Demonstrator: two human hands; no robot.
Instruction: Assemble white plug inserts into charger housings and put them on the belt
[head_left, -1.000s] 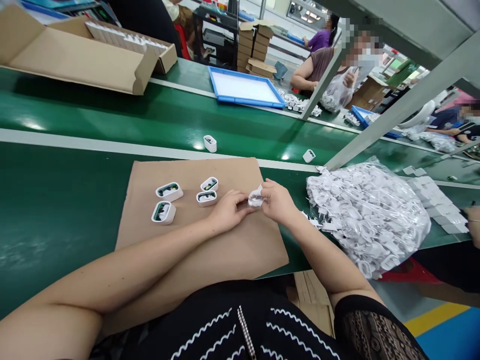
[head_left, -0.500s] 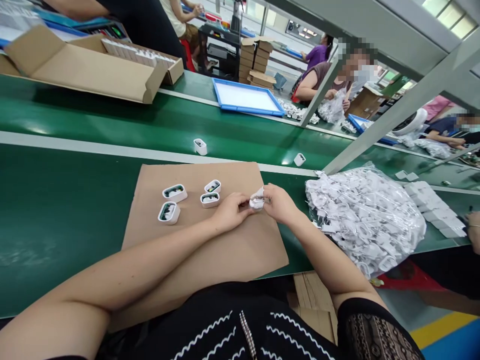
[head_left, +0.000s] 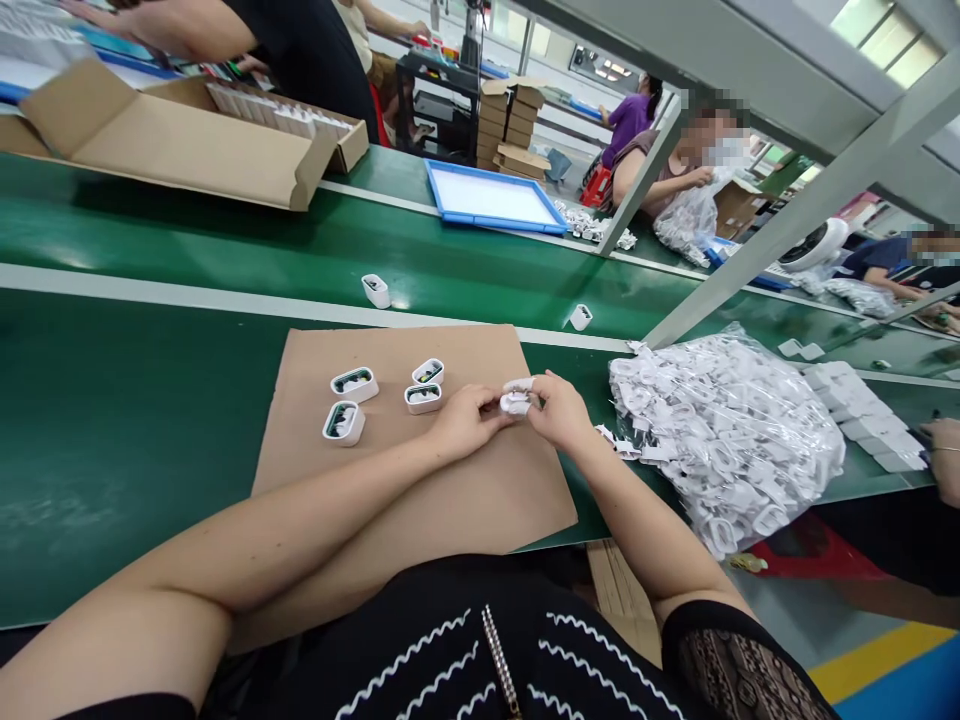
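Observation:
Over the right part of a cardboard sheet (head_left: pixel 420 500), my two hands meet around a small white plastic housing (head_left: pixel 514 403). My left hand (head_left: pixel 471 420) pinches its left end. The fingers of my right hand (head_left: pixel 559 408) are closed on its right side, with white covers over the fingertips. To the left on the cardboard stand several white oval housings with green boards inside: one (head_left: pixel 355 384) at the back left, another (head_left: pixel 344 424) in front of it, and a close pair (head_left: pixel 427 371) beside my left hand. Fine details between my fingers are too small to make out.
A large clear bag of white parts (head_left: pixel 735 430) lies right of my right forearm, with stacked white pieces (head_left: pixel 862 415) beyond. Two housings (head_left: pixel 376 291) ride on the green belt behind. Across it are a blue-rimmed tray (head_left: pixel 495 197), an open carton (head_left: pixel 195 140) and co-workers. A slanted metal post (head_left: pixel 757 250) rises at right.
The two housings on the belt have shifted left. My hands stay together on the white housing, with my right fingers slightly more spread around it. A co-worker across the belt has lifted a plastic bag.

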